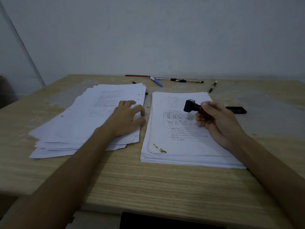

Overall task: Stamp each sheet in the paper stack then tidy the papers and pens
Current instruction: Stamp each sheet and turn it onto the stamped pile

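Note:
Two piles of printed white sheets lie on the wooden table (148, 182). The right paper stack (179, 146) is fairly neat, with an orange stain near its front left corner. The left pile (74, 126) is fanned out and untidy. My right hand (216, 121) grips a stamp (192, 106) with a black head and red handle, held tilted above the right stack's top sheet. My left hand (127, 118) rests on the left pile near its right edge, fingers bent on the paper. Several pens lie scattered along the table's far edge.
At the back lie a red pen (136, 75), a blue pen (156, 81), a clear pen with black cap (186, 80) and a black marker (213, 86). A flat black ink pad or lid (236, 110) sits right of the stack. The wall stands close behind.

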